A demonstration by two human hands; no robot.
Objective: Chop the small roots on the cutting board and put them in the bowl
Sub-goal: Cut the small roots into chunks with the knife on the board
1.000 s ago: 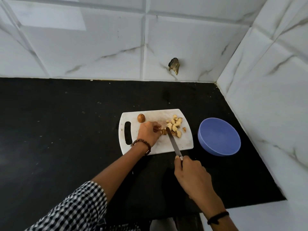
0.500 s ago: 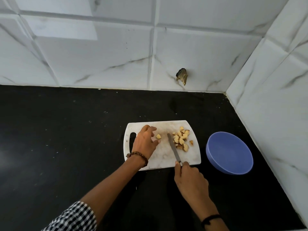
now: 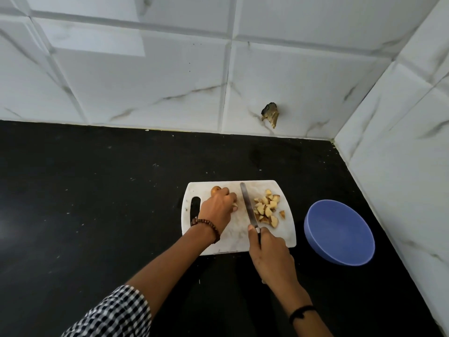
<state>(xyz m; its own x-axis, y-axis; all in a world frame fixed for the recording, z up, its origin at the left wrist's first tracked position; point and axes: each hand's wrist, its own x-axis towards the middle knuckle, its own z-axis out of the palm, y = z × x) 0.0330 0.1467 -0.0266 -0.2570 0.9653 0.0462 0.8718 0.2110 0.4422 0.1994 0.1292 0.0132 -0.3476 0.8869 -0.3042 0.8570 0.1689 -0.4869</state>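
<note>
Our left hand [image 3: 218,210] covers most of the whole root [image 3: 214,190] and part of a pale piece [image 3: 234,207] beside it, so we cannot tell whether it grips either. The knife [image 3: 247,205] handle is buried inside our right hand [image 3: 269,254]. The checked sleeve [image 3: 114,314] runs off the bottom edge, and the dark lump [image 3: 270,114] on the wall tile [image 3: 303,88] is too small for us to identify.

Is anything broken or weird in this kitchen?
Yes. The white wall tile behind the cutting board has a jagged dark hole just above the black counter, as if a chunk broke off.
</note>
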